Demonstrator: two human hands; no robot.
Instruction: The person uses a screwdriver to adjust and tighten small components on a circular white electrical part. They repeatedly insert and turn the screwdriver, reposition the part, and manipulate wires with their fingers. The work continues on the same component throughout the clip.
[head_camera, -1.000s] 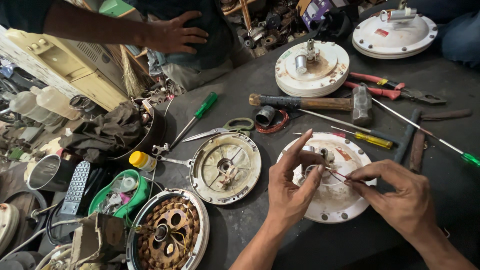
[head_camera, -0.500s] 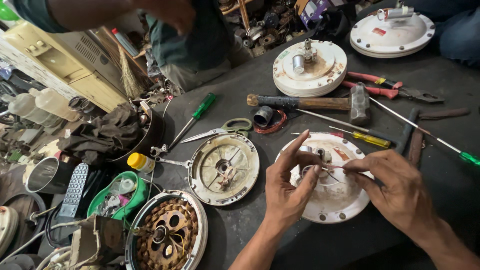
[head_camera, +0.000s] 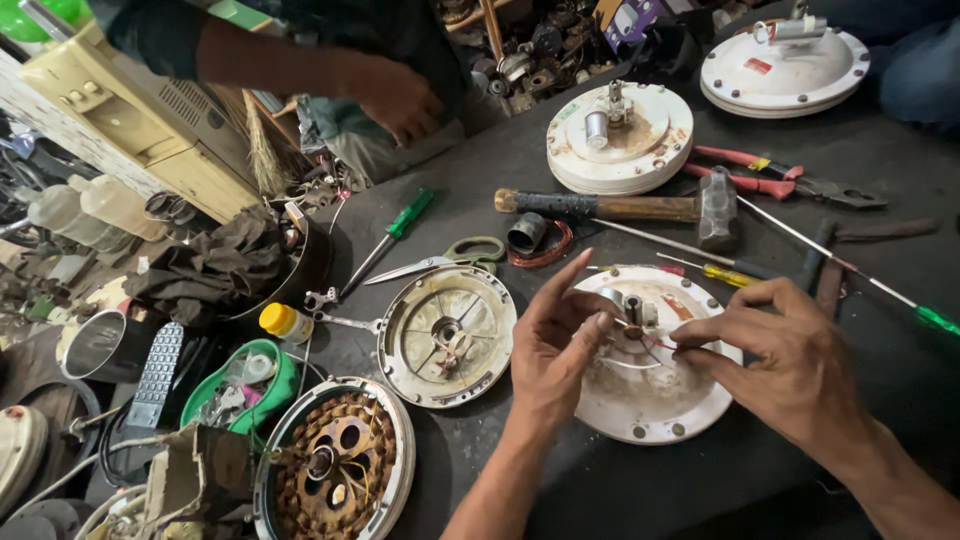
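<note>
Evidently both hands work over the white motor cover (head_camera: 655, 395) on the dark desk (head_camera: 880, 260): left hand (head_camera: 560, 345) and right hand (head_camera: 790, 355) each pinch thin wires (head_camera: 640, 335) above its hub, holding them taut.
</note>
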